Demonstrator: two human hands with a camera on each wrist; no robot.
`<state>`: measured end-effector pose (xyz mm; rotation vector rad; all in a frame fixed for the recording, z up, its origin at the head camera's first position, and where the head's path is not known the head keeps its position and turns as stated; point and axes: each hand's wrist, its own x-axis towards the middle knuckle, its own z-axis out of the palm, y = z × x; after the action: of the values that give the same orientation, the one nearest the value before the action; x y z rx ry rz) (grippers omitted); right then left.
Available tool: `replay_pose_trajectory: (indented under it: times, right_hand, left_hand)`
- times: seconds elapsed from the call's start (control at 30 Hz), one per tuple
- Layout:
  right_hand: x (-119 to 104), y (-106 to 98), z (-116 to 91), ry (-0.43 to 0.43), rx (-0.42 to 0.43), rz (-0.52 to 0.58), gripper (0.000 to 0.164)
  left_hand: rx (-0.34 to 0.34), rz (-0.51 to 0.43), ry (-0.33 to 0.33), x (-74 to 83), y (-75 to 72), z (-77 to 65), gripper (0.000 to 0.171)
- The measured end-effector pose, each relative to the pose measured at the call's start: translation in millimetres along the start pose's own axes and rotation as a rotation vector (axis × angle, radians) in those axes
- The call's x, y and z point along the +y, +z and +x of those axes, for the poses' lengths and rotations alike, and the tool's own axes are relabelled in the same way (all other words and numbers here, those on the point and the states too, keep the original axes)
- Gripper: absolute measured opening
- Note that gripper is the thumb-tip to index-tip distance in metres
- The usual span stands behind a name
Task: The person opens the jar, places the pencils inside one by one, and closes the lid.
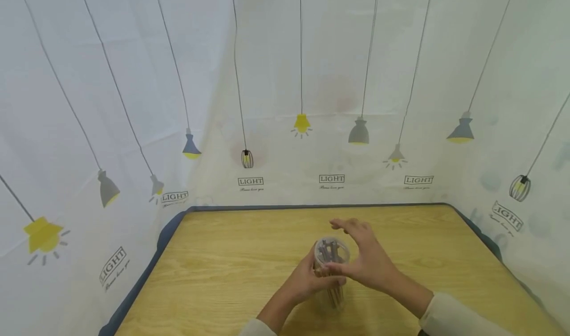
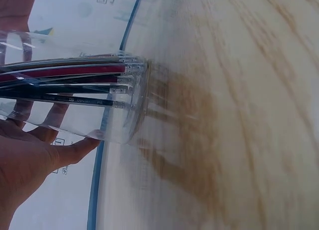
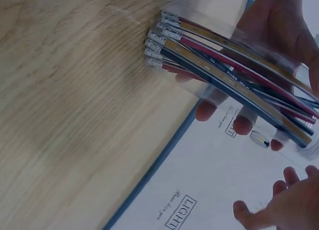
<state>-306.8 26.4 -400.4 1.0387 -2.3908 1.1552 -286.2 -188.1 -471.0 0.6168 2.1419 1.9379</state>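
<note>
A clear cylindrical jar [image 1: 335, 296] holds several pencils [image 2: 65, 80] in red, dark and tan colours, their metal-banded ends at the jar's bottom. My left hand [image 1: 304, 280] grips the jar around its side; its fingers [image 2: 70, 152] show through and beside the clear wall. Close to the jar's round top [image 1: 344, 251] is my right hand [image 1: 367, 259], thumb at the rim and fingers spread above the far side. In the right wrist view the right hand [image 3: 286, 205] is partly cut off. Whether a lid covers the top, or the jar's bottom touches the table, I cannot tell.
A wood-grain table [image 1: 222, 266] lies under the hands. Around its back and sides runs a dark blue edge [image 1: 311, 207]. White sheets [image 1: 285, 69] printed with hanging lamps and the word LIGHT enclose it.
</note>
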Motion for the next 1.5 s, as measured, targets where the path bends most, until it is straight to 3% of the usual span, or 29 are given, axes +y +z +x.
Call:
replay_pose_trajectory:
  times: [0.1,0.27,0.4,0.53,0.77,1.1,1.23,1.33,1.5]
  right_hand:
    - [8.0,-2.5,-4.0,-0.001,-0.042,0.068,0.098]
    - [14.4,-4.6,-10.3,0.012,-0.096,0.164,0.076]
    - [10.1,-2.2,-13.4,0.110,-0.090,0.211,0.066]
    - [1.7,3.3,-17.1,0.201,-0.044,0.186,0.063]
    - [-7.1,13.2,-21.6,0.248,0.039,0.142,0.065]
    - [2.7,9.4,-22.0,0.214,-0.026,0.166,0.083]
    - [7.1,4.8,-19.9,0.198,-0.062,0.234,0.077]
    - [6.6,3.6,-17.3,0.251,-0.071,0.300,0.072]
    - [-2.3,5.1,-13.8,0.369,-0.075,0.372,0.077]
  left_hand:
    - [-0.009,-0.028,0.014,-1.7,0.6,0.6,0.089]
    - [-0.006,-0.004,0.022,-3.4,1.0,-0.5,0.089]
    - [0.004,0.004,0.020,-4.8,3.1,-2.2,0.089]
    - [0.017,-0.016,0.015,-5.7,6.0,-4.8,0.088]
    - [0.022,-0.022,-0.003,-2.3,8.2,-8.9,0.087]
    - [0.017,0.036,-0.014,-1.6,0.3,-6.4,0.091]
    - [0.030,0.060,-0.018,1.3,-0.8,-4.4,0.091]
    - [0.037,0.055,-0.027,2.8,-0.2,-4.1,0.092]
    - [0.038,0.037,-0.028,3.4,0.5,-3.4,0.093]
